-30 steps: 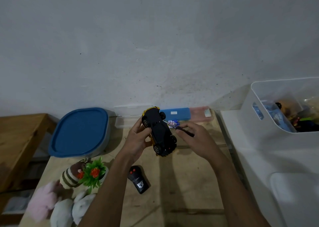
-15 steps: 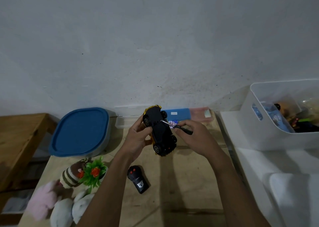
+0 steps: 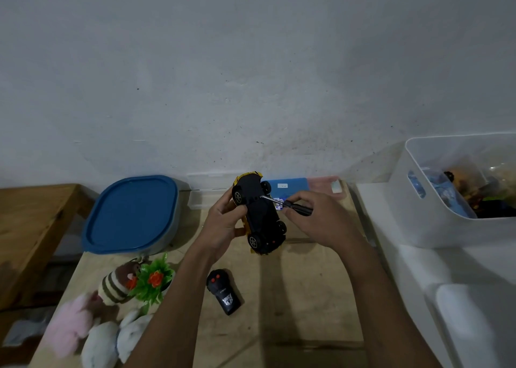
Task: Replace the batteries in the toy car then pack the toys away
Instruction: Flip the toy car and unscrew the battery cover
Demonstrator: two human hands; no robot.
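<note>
My left hand [image 3: 222, 222] grips a yellow toy car [image 3: 258, 214] turned over, its black underside and wheels facing me, above the wooden table [image 3: 301, 297]. My right hand [image 3: 321, 222] pinches a small black-handled screwdriver [image 3: 290, 204]; its metal tip touches the car's underside near the far wheels. A black remote control [image 3: 223, 292] with red buttons lies on the table below the car. A small blue and white pack [image 3: 279, 203] shows behind the screwdriver shaft; what it holds I cannot make out.
A tub with a blue lid [image 3: 131, 214] stands at the left. Plush toys [image 3: 92, 331] and a small green plastic plant [image 3: 152, 279] lie at front left. A clear box [image 3: 293, 186] sits against the wall. A white bin [image 3: 452, 188] of toys stands right.
The screwdriver tip has come from beside the car onto its underside. The left hand keeps the car in nearly the same place.
</note>
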